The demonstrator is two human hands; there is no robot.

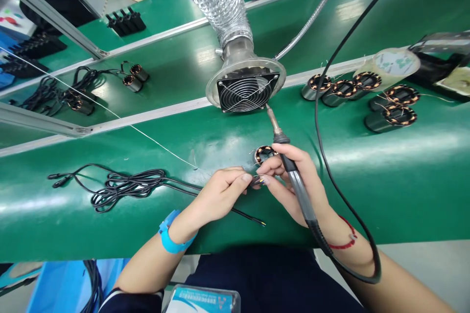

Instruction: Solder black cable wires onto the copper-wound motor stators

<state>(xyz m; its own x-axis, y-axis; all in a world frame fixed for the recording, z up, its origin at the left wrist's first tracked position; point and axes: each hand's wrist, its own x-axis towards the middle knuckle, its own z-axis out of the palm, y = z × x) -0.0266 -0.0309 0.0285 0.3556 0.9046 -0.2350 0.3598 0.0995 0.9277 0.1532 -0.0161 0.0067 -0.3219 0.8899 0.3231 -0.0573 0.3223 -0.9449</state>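
Observation:
My left hand [220, 193], with a blue wrist strap, pinches the end of a thin black wire [246, 215] at the middle of the green bench. My right hand [293, 183] holds a soldering iron [290, 166] along its palm, tip pointing away toward the fan, while its fingertips meet the left hand's at the wire end. A small motor stator with copper windings [265, 153] sits just beyond both hands, touching the right fingers.
A fume extractor fan [245, 90] on a foil duct hangs right behind the stator. Several wound stators [392, 107] and a tape roll [392, 64] lie at the right. A coiled black cable bundle [121, 188] lies left. The iron's cord [341, 190] loops right.

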